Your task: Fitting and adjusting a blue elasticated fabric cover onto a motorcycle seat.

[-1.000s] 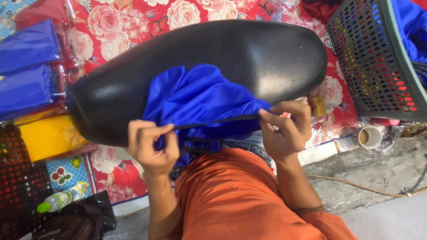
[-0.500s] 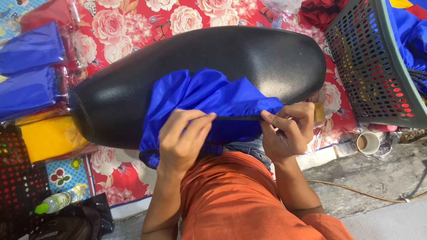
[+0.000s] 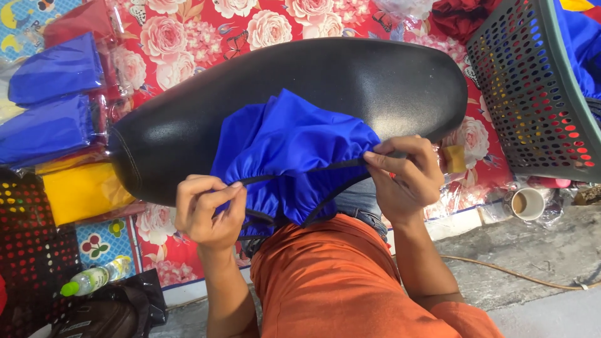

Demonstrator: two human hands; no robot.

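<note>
We see a gathered blue fabric cover with a black elastic hem (image 3: 294, 150) draped over the near side of a long black padded seat (image 3: 350, 81). Our left hand (image 3: 210, 209) is closed, pinching the hem at its left end; our right hand (image 3: 407, 175) is closed on the hem's right end, the elastic stretched between them. A grey perforated plastic basket (image 3: 532, 94) stands to the right, folded blue packets (image 3: 53, 72) to the left.

We have one view only — a camera on the person's head, tilted steeply down over the lap. It sits close: the left hand (image 3: 210, 209) and right hand (image 3: 407, 175) fill the middle, the black seat (image 3: 325, 81) lies just beyond — floor and basket (image 3: 532, 94) at the edges.
</note>
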